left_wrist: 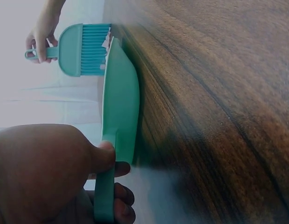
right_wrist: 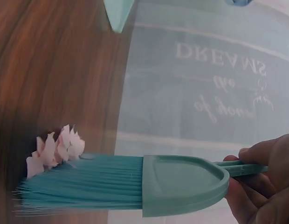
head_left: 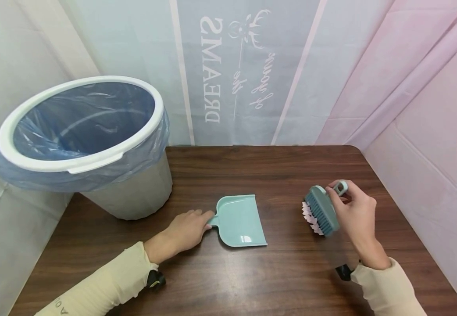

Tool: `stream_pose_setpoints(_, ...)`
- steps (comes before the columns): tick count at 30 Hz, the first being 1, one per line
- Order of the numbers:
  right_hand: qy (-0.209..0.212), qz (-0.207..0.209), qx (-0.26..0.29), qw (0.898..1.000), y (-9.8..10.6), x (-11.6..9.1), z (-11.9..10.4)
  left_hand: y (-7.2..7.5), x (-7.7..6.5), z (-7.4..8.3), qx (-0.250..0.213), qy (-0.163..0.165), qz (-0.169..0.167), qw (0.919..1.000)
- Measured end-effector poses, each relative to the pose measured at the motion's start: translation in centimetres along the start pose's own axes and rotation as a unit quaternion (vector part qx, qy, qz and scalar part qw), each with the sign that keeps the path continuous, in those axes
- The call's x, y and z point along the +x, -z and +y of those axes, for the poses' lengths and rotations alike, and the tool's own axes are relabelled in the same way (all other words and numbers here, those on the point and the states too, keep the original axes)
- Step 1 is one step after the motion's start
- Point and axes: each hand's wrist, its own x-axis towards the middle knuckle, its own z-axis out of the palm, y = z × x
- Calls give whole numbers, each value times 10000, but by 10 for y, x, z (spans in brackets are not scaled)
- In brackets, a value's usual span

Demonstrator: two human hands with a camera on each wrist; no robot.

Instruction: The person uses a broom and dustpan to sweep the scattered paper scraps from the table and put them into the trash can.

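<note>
My left hand point(head_left: 185, 229) grips the short handle of a mint-green dustpan point(head_left: 239, 221), which lies on the table with its wide edge facing right. In the left wrist view the thumb presses the top of the handle and the fingers curl beneath it. My right hand point(head_left: 355, 215) holds a teal hand brush point(head_left: 323, 210) by its looped handle, bristles down on the wood. Against the left side of the bristles sits a small row of pale pink paper scraps point(right_wrist: 56, 150). A stretch of table separates the scraps from the dustpan.
A tall grey bin point(head_left: 133, 199) with a white rim and blue liner bag stands at the back left of the brown wooden table point(head_left: 228, 169). Behind hangs a printed cloth point(head_left: 248, 127), and pale sheets drape both sides.
</note>
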Motion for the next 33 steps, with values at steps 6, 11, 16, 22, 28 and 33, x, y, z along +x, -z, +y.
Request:
stream_pose_setpoints(6, 69, -130, 362, 9992, -4, 2, -12, 0, 1, 0, -8, 74, 36, 10000)
stream_pose_setpoints(11, 291, -206, 795, 9962, -2, 7, -11, 1, 1, 1, -16, 113, -2, 9999)
stream_pose_setpoints(16, 968, -685, 1058, 9873, -4, 11, -1, 1, 1, 2, -14, 105, 12, 9999)
stream_pose_setpoints(22, 1420, -1411, 1232, 9720, -5, 9, 10, 2, 1, 3, -50, 112, 2, 9999)
stream_pose_setpoints(28, 1635, -1984, 1445, 9555, 4, 7, 13, 4, 2, 2, -94, 129, -73, 9998)
stream_pose_setpoints(33, 1404, -2175, 2077, 9433, 20, 13, 14, 6, 2, 0, -156, 23, -45, 9999)
